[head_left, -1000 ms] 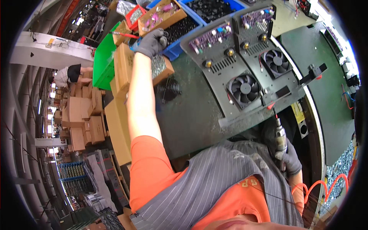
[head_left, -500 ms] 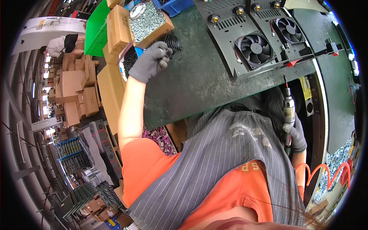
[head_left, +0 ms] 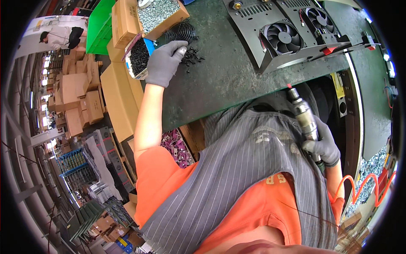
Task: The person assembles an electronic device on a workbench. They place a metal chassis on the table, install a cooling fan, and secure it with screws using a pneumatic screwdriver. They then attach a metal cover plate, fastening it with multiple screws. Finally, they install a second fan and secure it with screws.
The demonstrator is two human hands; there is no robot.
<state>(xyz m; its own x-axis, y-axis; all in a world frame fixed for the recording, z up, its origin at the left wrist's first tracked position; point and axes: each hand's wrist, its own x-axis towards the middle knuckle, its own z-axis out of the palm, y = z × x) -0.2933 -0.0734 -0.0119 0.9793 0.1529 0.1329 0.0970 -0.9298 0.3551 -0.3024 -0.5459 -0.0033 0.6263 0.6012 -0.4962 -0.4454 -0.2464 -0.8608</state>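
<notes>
My left hand [head_left: 164, 63], in a grey glove, is over the table's left side with thumb and forefinger a little apart; nothing shows between them. Right beside its fingertips lies a loose scatter of small black screws [head_left: 192, 56]. A round black wire fan guard [head_left: 181, 32] lies just beyond the hand. At the table's near right edge my right hand [head_left: 325, 143], gloved too, is wrapped round a power screwdriver [head_left: 305, 118], tilted with its red-tipped end up and to the left. Further off stands a black metal panel [head_left: 249, 31] fitted with two black fans [head_left: 284, 37].
Left of my left hand stands a box of black screws [head_left: 138, 57]; behind it, a carton of silvery fasteners [head_left: 158, 17]. A green bin [head_left: 100, 27] and cartons [head_left: 78, 91] are further left. An orange coiled hose [head_left: 366, 190] hangs at right. Another person [head_left: 63, 37] stands far left.
My left hand has let go of a cluster of black screws, now scattered on the table. The screwdriver has tipped from upright toward the left. The whole view has shifted slightly.
</notes>
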